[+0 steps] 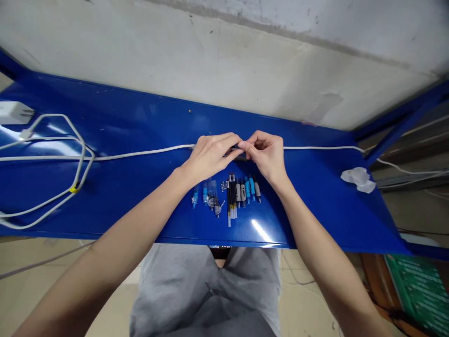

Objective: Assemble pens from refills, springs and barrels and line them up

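Note:
My left hand point(215, 154) and my right hand point(267, 152) meet over the blue shelf, fingertips pinched together. Whatever small dark piece is between them is mostly hidden by the fingers. Just below lie pen parts: black ink refills point(231, 199) with pale ends, grey pen barrel pieces point(240, 191) and blue ones point(249, 188). Tiny springs point(224, 186) sit left of the refills. Beside these, clear barrel pieces point(213, 189) and blue-tipped clear parts point(195, 196) are grouped nearest to my left hand's wrist.
A white cable point(147, 152) runs across the blue shelf point(133, 117), passing behind my hands, with loops at the left. A white plug adapter point(16, 112) is at far left. Crumpled clear plastic point(358, 179) lies at the right. A wall point(210, 65) rises behind the shelf.

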The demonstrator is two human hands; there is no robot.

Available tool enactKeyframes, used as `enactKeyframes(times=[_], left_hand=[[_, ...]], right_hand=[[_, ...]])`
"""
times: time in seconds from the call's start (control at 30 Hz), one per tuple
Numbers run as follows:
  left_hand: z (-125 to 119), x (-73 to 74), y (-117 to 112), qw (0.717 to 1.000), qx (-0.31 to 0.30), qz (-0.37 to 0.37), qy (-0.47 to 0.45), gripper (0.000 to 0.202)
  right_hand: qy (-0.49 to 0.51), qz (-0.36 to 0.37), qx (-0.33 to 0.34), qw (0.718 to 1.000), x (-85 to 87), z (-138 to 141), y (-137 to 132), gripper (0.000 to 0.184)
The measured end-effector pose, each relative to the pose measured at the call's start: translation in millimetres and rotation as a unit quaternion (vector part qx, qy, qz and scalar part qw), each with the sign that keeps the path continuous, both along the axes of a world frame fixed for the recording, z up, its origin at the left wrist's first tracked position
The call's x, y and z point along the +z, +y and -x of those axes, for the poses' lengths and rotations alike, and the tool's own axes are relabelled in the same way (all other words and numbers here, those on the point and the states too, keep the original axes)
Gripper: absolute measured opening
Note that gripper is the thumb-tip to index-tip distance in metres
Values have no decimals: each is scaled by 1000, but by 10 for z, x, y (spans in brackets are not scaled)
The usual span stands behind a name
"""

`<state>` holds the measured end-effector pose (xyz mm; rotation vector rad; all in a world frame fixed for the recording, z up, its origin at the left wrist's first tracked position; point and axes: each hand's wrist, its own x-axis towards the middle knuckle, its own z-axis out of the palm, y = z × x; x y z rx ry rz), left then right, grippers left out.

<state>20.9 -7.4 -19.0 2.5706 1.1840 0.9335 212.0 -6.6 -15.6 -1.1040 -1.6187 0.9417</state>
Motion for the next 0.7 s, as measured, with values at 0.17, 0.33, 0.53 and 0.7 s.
enactKeyframes(times=[0.17,0.33,0.53,0.7], left_hand=[[-4,-47,14,998,45,-14,32,27],[-12,-30,6,996,69,-1,60,28],[15,-28,21,997,68,-14,45,30],[26,-50,34,998,52,-20,22,30]], right_hand=[[-4,-24,8,1000,4,14,-25,52],[-17,-41,-2,999,-15,23,-29,49],[1,-43,-18,999,-11,25,-29,44],[4,-45,-25,999,-20,21,-17,44]])
